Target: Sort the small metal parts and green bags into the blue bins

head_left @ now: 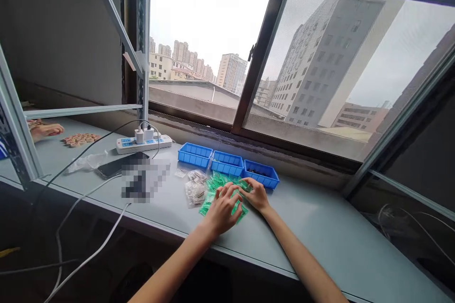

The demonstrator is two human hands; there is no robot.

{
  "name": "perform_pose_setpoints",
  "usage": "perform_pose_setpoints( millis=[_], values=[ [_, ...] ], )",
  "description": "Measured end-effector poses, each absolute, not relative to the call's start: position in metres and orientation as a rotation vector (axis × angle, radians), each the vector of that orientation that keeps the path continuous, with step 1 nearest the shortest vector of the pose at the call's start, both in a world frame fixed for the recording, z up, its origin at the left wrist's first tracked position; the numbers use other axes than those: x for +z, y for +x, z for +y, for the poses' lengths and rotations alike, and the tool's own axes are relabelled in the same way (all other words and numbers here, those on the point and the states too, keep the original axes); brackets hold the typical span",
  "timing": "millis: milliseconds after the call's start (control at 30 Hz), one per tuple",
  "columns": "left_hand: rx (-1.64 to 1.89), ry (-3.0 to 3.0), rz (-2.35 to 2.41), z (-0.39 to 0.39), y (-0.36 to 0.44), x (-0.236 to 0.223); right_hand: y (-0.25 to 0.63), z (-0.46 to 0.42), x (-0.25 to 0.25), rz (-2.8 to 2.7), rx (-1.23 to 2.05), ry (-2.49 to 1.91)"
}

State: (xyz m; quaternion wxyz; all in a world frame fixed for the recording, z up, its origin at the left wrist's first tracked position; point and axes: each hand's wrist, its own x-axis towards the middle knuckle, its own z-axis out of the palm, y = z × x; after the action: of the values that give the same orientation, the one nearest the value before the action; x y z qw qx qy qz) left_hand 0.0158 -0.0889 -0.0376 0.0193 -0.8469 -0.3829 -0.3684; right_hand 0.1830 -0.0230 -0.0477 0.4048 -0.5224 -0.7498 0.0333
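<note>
Those green bags (pixel 214 181) are prob light, floppy, slippery, best pinched by an edge, though whether any's held in left hand (pixel 223 207) or right hand (pixel 257 195) can't be told.

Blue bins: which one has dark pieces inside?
The rightmost bin, nearest the right hand: dark pieces show inside, none in the left bin or middle bin.

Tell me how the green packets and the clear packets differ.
Colour: the green packets are bright green; the clear packets look whitish and see-through.
Spread: the green packets cover a larger area than the clear packets.
Hands: the left hand and right hand are at the green packets, not the clear packets.
Shared: both lie near the blue bins.
</note>
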Motion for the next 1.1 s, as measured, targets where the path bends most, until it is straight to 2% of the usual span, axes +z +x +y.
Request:
perform_pose_setpoints(
  millis=[433, 767, 1100],
  values=[
    [-1.074, -2.714, -1.010, -0.093, 0.017, -0.033, 0.186, -0.024, -0.043, -1.958, 0.081, -1.383],
    [-1.131, -2.731, -1.060, -0.099, 0.014, -0.029, 0.209, -0.027, -0.025, -1.972, -0.004, -1.397],
    [-1.308, -2.618, -1.234, -0.100, 0.011, -0.025, 0.195, -0.045, -0.010, -1.887, -0.159, -1.387]
  ],
)
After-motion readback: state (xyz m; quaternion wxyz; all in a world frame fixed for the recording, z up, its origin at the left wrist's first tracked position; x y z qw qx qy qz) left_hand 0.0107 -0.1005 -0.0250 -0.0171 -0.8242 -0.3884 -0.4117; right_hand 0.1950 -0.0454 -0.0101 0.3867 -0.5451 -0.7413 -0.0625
